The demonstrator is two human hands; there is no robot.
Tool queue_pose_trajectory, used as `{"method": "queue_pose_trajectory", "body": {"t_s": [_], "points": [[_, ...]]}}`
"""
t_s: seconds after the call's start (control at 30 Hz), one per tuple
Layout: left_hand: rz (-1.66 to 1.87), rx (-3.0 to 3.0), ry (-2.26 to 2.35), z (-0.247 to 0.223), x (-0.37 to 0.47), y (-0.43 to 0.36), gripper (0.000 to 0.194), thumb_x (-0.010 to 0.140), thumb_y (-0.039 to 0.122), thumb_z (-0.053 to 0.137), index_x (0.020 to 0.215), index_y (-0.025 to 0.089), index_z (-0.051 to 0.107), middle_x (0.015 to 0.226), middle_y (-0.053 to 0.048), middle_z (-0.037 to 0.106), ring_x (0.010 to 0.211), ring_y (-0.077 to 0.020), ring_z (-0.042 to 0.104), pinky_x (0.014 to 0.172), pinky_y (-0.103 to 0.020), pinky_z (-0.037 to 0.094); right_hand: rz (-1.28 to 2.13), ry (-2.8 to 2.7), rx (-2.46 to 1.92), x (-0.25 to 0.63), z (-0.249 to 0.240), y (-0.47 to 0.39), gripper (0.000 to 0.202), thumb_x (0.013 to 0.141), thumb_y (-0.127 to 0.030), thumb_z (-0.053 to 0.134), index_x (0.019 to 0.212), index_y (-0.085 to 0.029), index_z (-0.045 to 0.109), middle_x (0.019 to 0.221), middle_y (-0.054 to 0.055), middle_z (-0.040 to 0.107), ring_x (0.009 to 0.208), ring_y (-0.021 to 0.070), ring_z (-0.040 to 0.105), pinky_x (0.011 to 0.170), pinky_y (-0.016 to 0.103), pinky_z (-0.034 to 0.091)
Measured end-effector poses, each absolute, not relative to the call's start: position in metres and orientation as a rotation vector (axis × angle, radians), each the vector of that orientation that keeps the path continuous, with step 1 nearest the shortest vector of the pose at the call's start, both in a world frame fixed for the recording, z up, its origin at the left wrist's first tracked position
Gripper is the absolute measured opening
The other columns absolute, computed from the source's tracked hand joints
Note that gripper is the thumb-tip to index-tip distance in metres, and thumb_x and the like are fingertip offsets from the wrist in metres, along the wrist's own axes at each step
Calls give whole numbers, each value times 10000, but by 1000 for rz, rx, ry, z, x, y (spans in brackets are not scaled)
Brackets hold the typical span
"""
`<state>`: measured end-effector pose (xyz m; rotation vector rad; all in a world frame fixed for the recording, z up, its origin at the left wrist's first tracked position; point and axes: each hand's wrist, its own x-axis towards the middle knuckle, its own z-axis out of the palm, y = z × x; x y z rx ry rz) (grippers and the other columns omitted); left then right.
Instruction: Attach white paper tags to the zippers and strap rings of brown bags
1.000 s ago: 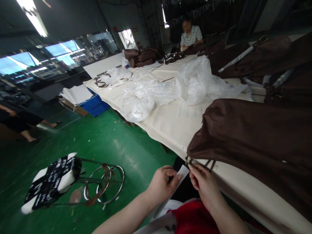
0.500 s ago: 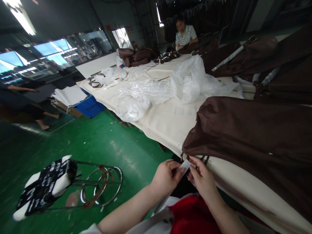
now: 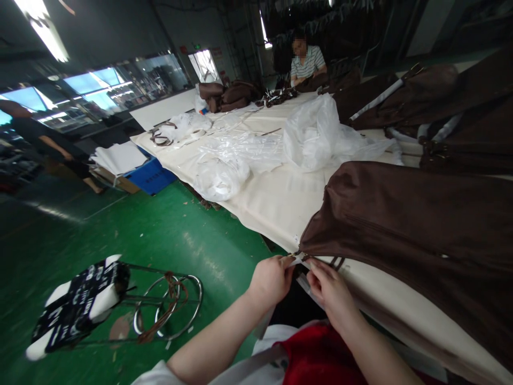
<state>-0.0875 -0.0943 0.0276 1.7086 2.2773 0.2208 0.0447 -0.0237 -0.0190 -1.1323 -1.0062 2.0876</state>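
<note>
A dark brown bag (image 3: 401, 214) lies on the cream-covered table (image 3: 276, 200), its near corner at the table edge. My left hand (image 3: 271, 279) is closed in a pinch on a thin white strip (image 3: 298, 260) beside small metal hardware at that corner. From the other side, my right hand (image 3: 329, 286) pinches the same strip, fingertips close to the bag's edge. Part of the strip hangs below, between my hands. My fingers hide much of the hardware, and whether the strip goes fully round it I cannot tell.
Clear plastic bags (image 3: 310, 136) lie on the table, with more brown bags (image 3: 401, 104) beyond. Across the table sits a person in a striped shirt (image 3: 308, 63). A stool (image 3: 82, 305) lies on its side on the green floor, and a blue crate (image 3: 150, 176) stands farther left.
My left hand has moved up to the bag's corner, and the strip now stretches across by the hardware. A person at the far left has moved into fuller view.
</note>
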Motion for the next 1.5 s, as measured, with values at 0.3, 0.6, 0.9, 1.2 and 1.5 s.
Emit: {"method": "queue_pose_trajectory", "body": {"t_s": [0.3,0.6,0.9,1.2,1.5], "points": [[425,1643,2077,23,-111,-96,301,910,345,472,726,172,635,579,19,511,511,-105,394,511,-233,277,2248,-746,-1056,15,-21,-21,393,608,-478,786,682,-181,540,525,-99,419,345,-1,225,327,153,104],[593,1546,2089,15,-98,-99,445,952,360,369,555,173,444,569,16,434,560,-103,389,579,-232,289,2244,-674,-1055,18,-31,-22,367,601,-464,790,734,-175,607,516,-94,431,344,0,220,326,158,99],[526,1390,2268,17,-86,-92,479,951,401,360,590,162,565,540,-9,528,470,-95,366,503,-251,208,2186,-734,-1063,17,-42,-24,362,681,-475,728,644,-188,511,513,-76,459,343,17,238,328,182,101],[650,1248,2187,10,-85,-82,502,946,435,349,617,159,609,581,-52,636,507,-132,541,509,-228,312,2061,-971,-1079,24,-47,-22,359,700,-518,723,770,-186,607,548,-57,490,367,40,302,338,188,162],[832,1066,1947,1,-97,-83,519,918,507,366,682,143,651,642,-63,690,573,-163,633,539,-223,442,1973,-1204,-1096,26,-59,-21,441,760,-617,627,837,-183,619,575,-44,515,357,51,319,339,200,203]]}}
